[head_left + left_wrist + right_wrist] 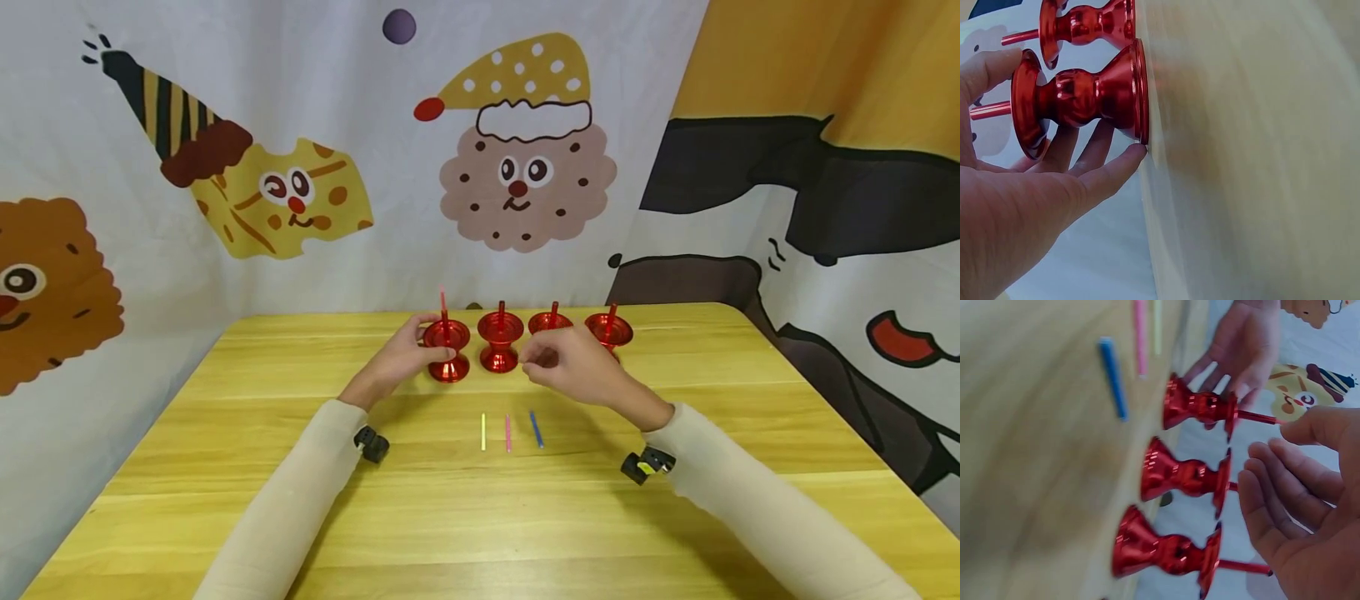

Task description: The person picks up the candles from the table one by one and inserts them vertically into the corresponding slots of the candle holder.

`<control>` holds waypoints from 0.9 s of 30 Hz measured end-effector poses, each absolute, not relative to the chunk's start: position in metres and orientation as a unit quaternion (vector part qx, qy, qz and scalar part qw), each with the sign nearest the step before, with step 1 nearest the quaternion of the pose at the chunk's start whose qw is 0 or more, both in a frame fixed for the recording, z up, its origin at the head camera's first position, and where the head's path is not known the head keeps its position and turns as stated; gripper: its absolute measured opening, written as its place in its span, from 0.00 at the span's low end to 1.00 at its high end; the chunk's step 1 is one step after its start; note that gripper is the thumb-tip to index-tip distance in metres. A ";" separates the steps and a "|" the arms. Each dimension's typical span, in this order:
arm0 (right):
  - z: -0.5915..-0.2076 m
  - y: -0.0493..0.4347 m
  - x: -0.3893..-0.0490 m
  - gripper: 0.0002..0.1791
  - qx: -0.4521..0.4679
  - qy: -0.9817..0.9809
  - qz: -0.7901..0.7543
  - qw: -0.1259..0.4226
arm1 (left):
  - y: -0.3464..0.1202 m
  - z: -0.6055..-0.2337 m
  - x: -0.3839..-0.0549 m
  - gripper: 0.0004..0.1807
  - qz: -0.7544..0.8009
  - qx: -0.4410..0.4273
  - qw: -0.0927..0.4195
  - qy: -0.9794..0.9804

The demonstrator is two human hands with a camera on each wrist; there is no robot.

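My left hand (405, 352) curls round the leftmost red metallic candle holder (450, 371), which stands upright on the table. In the left wrist view, fingers pass behind the holder and one fingertip touches its base. A thin pinkish stick (442, 298) rises from the tube on top of that holder. My right hand (573, 362) hovers in front of the third holder (551, 321), partly covering it. Its fingers are loosely bent, with nothing visible between them. The second holder (500, 333) stands between my hands, and the rightmost holder (609, 329) is partly hidden behind my right hand.
On the wooden table (390, 517), nearer me, lie a yellow stick (483, 432), a pink stick (507, 433) and a blue stick (536, 430). A cloth with cartoon prints (405, 183) hangs behind the table's far edge, close to the holders.
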State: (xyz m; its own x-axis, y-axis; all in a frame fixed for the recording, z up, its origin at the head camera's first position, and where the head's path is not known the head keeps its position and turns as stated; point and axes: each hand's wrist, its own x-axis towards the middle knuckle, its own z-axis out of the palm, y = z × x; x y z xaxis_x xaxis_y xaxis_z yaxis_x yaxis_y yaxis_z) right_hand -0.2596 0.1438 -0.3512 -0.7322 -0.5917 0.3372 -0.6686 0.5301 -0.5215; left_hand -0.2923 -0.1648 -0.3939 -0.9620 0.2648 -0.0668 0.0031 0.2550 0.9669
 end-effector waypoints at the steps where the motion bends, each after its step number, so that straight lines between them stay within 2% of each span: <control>1: -0.354 0.148 -0.258 0.03 0.363 -0.874 0.319 0.051 | -0.165 -0.393 -0.292 0.46 0.605 0.085 0.108 0.784; 6: -0.367 0.164 -0.252 0.04 0.379 -0.879 0.291 0.010 | -0.167 -0.390 -0.292 0.46 0.590 0.089 0.093 0.797; 10: -0.376 0.169 -0.249 0.04 0.385 -0.879 0.282 -0.024 | -0.168 -0.382 -0.290 0.48 0.561 0.091 0.041 0.822; 13: -0.381 0.170 -0.248 0.04 0.381 -0.879 0.284 -0.040 | -0.165 -0.373 -0.285 0.47 0.533 0.091 -0.061 0.839; 18: -0.387 0.168 -0.244 0.04 0.369 -0.881 0.292 -0.058 | -0.151 -0.361 -0.275 0.31 0.474 0.102 -0.289 0.825; 20: -0.389 0.168 -0.243 0.03 0.359 -0.883 0.294 -0.071 | -0.143 -0.358 -0.270 0.25 0.460 0.124 -0.332 0.814; 21: -0.390 0.167 -0.243 0.03 0.352 -0.885 0.295 -0.078 | -0.140 -0.357 -0.267 0.23 0.457 0.140 -0.336 0.812; 23: -0.392 0.166 -0.242 0.04 0.338 -0.887 0.300 -0.091 | -0.131 -0.354 -0.262 0.20 0.456 0.165 -0.309 0.818; 27: -0.394 0.162 -0.241 0.09 0.315 -0.893 0.305 -0.103 | -0.114 -0.355 -0.251 0.25 0.448 0.184 -0.184 0.855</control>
State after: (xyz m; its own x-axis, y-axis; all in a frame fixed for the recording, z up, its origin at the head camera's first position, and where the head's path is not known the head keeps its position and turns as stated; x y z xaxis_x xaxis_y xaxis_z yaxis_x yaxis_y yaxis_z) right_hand -0.2409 0.1618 -0.3941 -0.7801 -0.6255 0.0090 -0.5000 0.6148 -0.6099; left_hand -0.2510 -0.1143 -0.3547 -0.8645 0.1490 0.4801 0.4795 0.5311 0.6986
